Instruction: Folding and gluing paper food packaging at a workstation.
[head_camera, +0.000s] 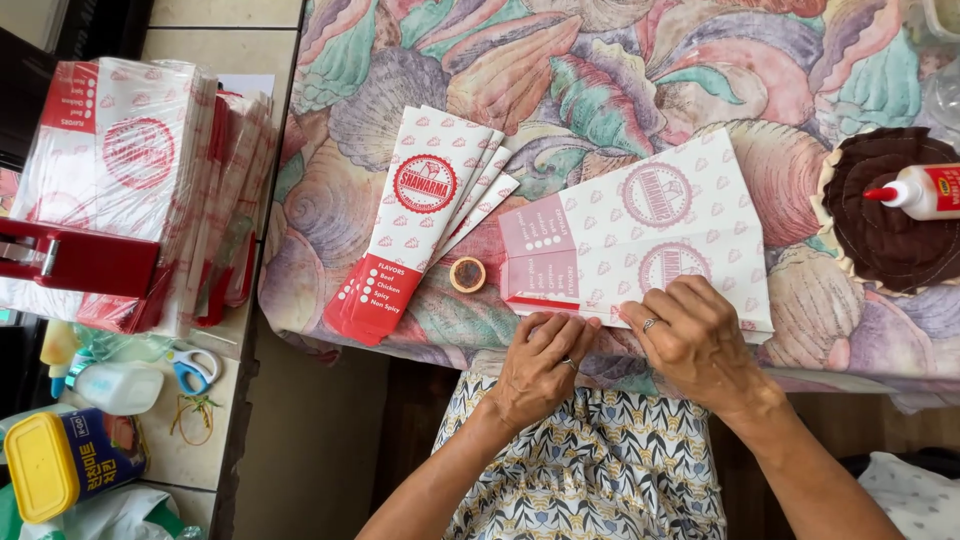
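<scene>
A flat white paper sheet (640, 235) with pale red round prints lies face down on the shell-patterned tablecloth (560, 80). My left hand (540, 365) and my right hand (695, 335) press side by side on its near edge, fingers bent, pinching and folding the paper there. To the left, a fanned stack of finished red and white paper sleeves (420, 225) rests on the cloth. A small roll of tape (467, 274) sits between the stack and the sheet.
A white glue bottle with a red tip (920, 192) lies on a dark round mat (885, 215) at the right. On the left side table stand wrapped bundles of paper sleeves (130, 170), a red holder (80, 260), scissors (195, 368) and a yellow-lidded tub (60, 465).
</scene>
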